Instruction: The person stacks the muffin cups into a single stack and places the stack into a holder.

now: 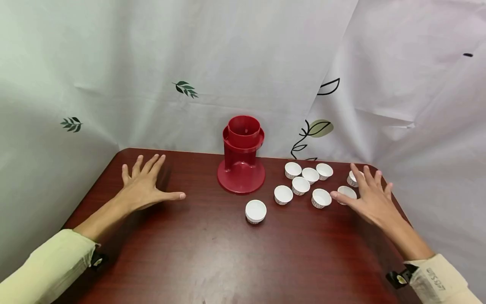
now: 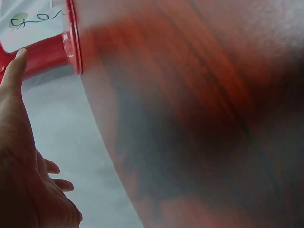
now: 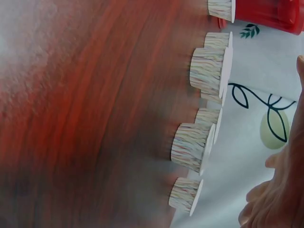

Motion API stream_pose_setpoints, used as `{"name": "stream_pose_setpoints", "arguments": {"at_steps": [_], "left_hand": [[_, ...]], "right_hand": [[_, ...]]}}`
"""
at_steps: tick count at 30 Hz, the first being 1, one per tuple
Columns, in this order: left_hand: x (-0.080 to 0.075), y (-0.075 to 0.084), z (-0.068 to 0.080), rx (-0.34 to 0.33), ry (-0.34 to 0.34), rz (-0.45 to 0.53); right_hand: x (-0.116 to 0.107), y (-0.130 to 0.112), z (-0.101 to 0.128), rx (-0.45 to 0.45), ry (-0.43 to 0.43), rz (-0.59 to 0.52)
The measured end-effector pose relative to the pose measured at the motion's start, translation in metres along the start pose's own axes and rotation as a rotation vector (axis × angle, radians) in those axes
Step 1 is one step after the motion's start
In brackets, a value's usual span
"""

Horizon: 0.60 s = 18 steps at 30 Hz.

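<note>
My left hand (image 1: 142, 188) is held over the left side of the table with fingers spread and nothing in it. On the right, my right hand (image 1: 373, 200) is likewise spread and holds nothing, overlapping some of the small white cups in the head view. Several of these paper baking cups (image 1: 301, 185) stand upright with streaked sides, as the right wrist view shows on a near cup (image 3: 192, 147). Nearer the middle is a short stack of cups (image 1: 256, 212). A red plastic holder (image 1: 243, 169), with a round base and a ring-shaped top, stands at the back centre.
The dark reddish-brown wooden table (image 1: 212, 261) has rounded back corners. Right behind its back edge hangs a pale curtain (image 1: 182, 50) printed with leaves. Each sleeve carries a dark wrist device (image 1: 400, 276) near the cuff.
</note>
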State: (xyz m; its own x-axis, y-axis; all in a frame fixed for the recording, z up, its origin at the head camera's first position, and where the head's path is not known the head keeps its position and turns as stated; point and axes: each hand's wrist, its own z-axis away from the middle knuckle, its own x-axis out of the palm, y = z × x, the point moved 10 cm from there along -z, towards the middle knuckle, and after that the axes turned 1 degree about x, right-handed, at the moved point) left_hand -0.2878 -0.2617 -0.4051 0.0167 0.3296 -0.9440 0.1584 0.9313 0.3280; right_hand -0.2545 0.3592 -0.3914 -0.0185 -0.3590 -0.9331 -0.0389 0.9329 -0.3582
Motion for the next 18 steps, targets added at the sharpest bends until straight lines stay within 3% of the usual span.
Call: {"name": "stream_pose_setpoints", "arguments": {"at_steps": [8,18], "left_hand": [[0.006,0.007,0.004,0.016,0.012,0.025],[0.016,0.036,0.007,0.093,0.029,0.073]], "right_hand": [[0.005,-0.008,0.003,-0.031,-0.009,-0.033],[0.008,-0.019,0.007,-0.004,-0.032,0.003]]}}
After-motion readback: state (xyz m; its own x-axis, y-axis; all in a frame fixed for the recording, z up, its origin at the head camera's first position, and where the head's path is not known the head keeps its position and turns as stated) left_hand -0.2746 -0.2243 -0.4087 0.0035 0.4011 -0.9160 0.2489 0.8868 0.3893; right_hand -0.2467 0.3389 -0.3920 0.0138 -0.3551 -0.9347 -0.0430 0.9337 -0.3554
